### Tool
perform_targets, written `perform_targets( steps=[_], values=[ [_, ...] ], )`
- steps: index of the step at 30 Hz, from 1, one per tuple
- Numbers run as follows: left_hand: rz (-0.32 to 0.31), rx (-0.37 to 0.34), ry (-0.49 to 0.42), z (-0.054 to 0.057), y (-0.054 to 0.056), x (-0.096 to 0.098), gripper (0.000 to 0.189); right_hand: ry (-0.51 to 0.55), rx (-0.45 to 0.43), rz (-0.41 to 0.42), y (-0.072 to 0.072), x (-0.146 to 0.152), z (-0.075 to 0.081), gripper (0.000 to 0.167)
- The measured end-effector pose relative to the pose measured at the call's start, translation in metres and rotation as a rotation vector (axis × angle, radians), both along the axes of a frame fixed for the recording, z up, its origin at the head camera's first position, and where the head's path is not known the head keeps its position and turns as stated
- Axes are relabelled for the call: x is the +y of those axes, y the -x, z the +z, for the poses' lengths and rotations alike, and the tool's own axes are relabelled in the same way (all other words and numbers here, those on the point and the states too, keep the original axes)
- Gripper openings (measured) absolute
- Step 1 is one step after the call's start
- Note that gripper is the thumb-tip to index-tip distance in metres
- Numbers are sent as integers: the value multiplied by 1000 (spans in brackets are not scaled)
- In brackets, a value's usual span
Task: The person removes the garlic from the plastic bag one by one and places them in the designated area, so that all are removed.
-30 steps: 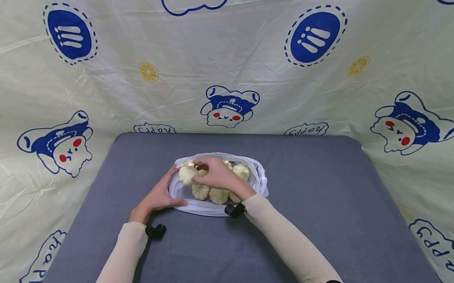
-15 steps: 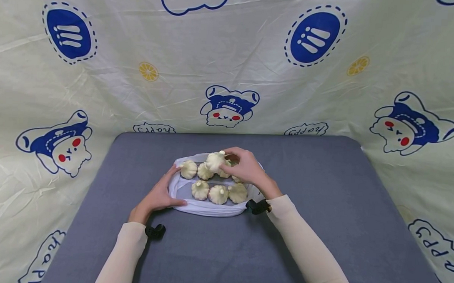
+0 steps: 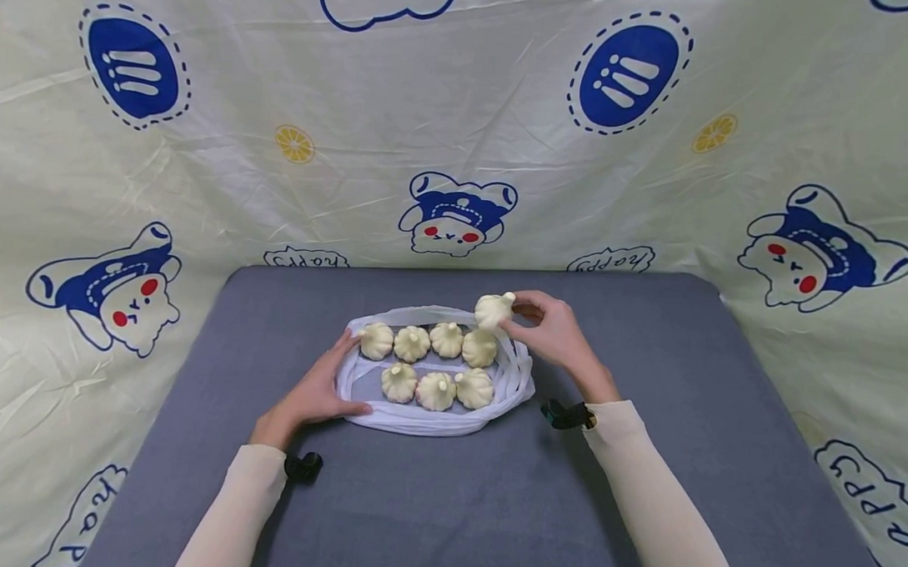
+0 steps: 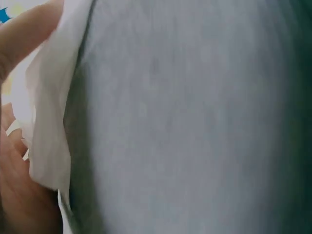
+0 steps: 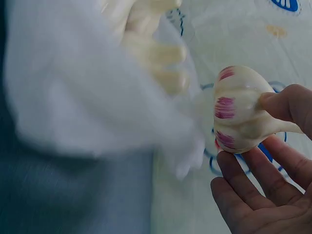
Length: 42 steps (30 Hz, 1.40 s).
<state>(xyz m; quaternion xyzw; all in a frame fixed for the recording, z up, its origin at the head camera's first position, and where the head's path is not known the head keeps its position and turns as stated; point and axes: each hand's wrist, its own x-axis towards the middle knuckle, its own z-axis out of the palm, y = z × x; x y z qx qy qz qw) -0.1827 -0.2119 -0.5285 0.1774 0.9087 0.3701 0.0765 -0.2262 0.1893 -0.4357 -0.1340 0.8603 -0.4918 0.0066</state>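
My right hand (image 3: pixel 553 329) pinches a white garlic bulb (image 3: pixel 490 311) between thumb and fingers, over the far right rim of the white plastic bag (image 3: pixel 419 424). In the right wrist view this bulb (image 5: pixel 241 109) shows purple streaks, its stem pointing toward the palm. Spread along the bag's left side, my left hand (image 3: pixel 318 393) holds the rim, thumb at the front edge and fingers farther back. Inside the bag, whose mouth is rolled wide, several garlic bulbs (image 3: pixel 412 344) sit in two rows. The left wrist view shows the thumb (image 4: pixel 29 34) against the white plastic.
A grey-blue cloth (image 3: pixel 431 508) covers the table under the bag. Behind the table's far edge hangs a pale curtain (image 3: pixel 506 93) with blue cartoon prints. Each wrist wears a black strap-on camera (image 3: pixel 302 468).
My right hand has carried the garlic bulb from the bag's left side across to its far right rim, uncovering the rows of bulbs. The left hand has stayed at the bag's left side.
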Motion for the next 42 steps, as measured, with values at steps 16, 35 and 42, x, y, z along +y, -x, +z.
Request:
perform_targets(
  steps=[16, 35, 42],
  values=[
    [-69, 24, 140, -1, -1, -7, 120, -60, 2, -157, 3, 57, -17, 52],
    [49, -40, -26, -3, -4, -3, 102, -129, -9, -215, 7, 87, -42, 55],
    [69, -4, -61, -3, -4, 0, 88, -157, -18, -224, 10, 94, -50, 55]
  ],
)
